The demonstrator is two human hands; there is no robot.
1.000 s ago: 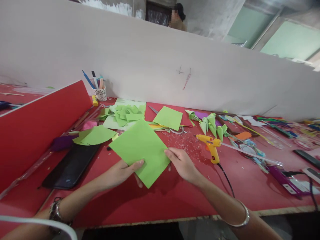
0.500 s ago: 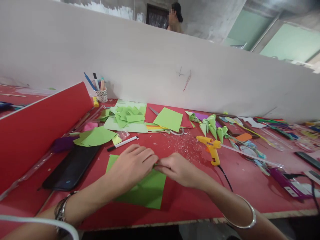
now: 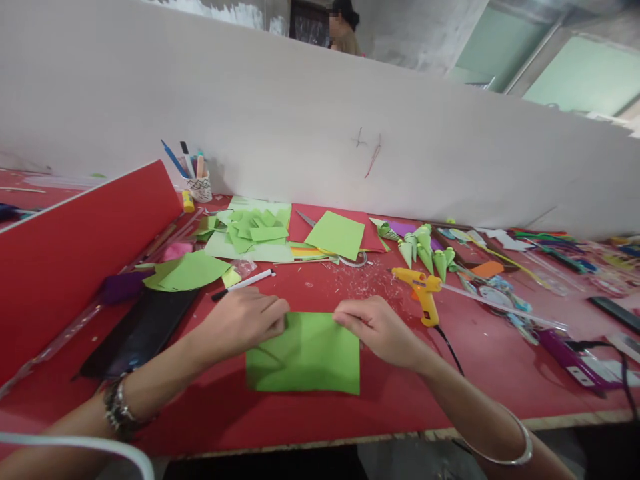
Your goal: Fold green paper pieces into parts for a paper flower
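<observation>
A green sheet of paper (image 3: 313,357) is held up over the red table near its front edge, its top edge level between my hands. My left hand (image 3: 250,319) pinches the upper left corner, fingers curled. At the upper right corner my right hand (image 3: 383,330) grips the paper between thumb and fingers. Just beyond my left hand lies a white marker with a black cap (image 3: 243,285). To the right of my right hand rests a yellow glue gun (image 3: 423,292) on its side.
Green paper pieces (image 3: 255,230), a green square (image 3: 337,235) and green paper cones (image 3: 425,250) lie at the back. Left are a black phone (image 3: 143,333), a pen cup (image 3: 200,188) and a red board (image 3: 95,260). A purple power strip (image 3: 575,360) sits right. A person (image 3: 345,30) is behind the white partition.
My hands have moved apart, the right one going rightward. The green sheet has shifted right and now stretches between them by its top edge.
</observation>
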